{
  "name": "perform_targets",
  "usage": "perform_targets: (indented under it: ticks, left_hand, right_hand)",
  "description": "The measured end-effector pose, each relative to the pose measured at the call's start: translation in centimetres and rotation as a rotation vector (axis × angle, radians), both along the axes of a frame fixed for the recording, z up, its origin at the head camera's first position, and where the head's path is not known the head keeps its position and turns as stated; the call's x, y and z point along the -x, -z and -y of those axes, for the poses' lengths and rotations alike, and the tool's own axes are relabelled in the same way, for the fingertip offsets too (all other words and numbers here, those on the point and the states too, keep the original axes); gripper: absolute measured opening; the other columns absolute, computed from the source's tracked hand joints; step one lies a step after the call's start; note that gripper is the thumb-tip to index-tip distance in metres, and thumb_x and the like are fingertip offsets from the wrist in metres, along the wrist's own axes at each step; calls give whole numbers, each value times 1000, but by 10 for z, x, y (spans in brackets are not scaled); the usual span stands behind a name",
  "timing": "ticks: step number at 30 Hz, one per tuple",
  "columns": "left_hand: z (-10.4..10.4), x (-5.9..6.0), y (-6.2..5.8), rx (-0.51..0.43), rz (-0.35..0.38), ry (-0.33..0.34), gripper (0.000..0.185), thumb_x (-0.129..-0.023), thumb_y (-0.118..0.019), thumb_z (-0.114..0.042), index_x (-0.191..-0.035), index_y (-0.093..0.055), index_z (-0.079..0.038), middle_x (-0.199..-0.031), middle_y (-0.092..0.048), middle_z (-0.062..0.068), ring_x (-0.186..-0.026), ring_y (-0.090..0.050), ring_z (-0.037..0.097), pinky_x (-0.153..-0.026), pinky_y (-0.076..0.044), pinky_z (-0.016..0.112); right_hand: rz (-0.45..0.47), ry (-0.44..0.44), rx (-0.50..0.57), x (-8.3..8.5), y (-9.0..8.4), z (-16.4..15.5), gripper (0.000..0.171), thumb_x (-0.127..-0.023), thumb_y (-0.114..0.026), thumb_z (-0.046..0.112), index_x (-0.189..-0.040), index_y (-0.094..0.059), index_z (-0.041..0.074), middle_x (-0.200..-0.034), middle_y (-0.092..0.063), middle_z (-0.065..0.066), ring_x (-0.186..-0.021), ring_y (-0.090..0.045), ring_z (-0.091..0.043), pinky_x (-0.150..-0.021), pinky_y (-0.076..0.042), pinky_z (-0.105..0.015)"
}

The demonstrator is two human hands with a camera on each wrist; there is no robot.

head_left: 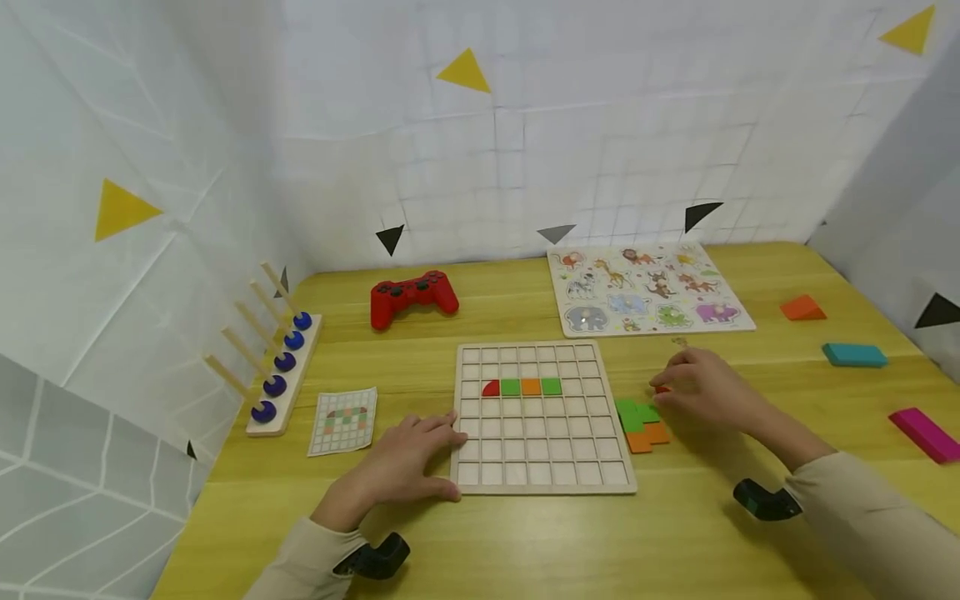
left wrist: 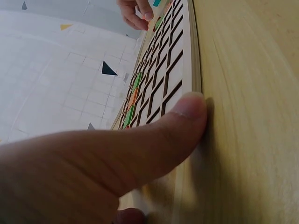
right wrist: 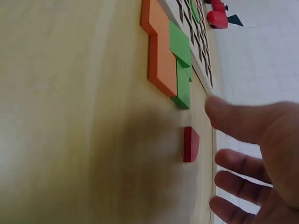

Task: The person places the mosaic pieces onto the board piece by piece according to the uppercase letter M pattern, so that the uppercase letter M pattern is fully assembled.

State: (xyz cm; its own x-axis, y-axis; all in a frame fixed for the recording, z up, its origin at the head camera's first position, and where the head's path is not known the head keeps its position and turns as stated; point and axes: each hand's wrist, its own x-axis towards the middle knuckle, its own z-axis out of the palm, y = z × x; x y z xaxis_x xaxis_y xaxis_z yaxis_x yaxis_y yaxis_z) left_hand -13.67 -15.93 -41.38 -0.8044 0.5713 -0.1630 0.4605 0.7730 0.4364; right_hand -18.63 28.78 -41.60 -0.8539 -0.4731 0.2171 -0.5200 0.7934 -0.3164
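That little red piece (right wrist: 191, 144) sits on the table just right of the grid board (head_left: 542, 482), right under your right hand (head_left: 705, 387), fingers spread loose and holding nothing. Orange and green tiles (head_left: 640, 423) lie just nearer you, and your left hand (head_left: 408, 458) is flat against the board's left edge, so the right is way closer

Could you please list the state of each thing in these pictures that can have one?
left hand: open, thumb pressed against the grid board's left edge.
right hand: open, fingers spread over the red piece, not gripping it.
red piece: flat on the table, apart from the tile pile.
grid board: flat, four cells of one row filled.
orange and green tiles: loose beside the board.
animal puzzle: all pieces seated.
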Motion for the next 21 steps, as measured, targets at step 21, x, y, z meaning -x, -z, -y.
perform_targets:
  ticks: [21]
  left_hand:
    - [0, -1, -1, -3, -6, 8, 66, -78, -79, -48, -134, -59, -20, -155, -43, 11, -124, -48, 35, -97, -42, 56]
  right_hand:
    - [-25, -39, -60, -24, 4, -4, 27, -73, -86, 33, -95, -76, 21, -104, -63, -6, -96, -54, -25, -81, -44, -44]
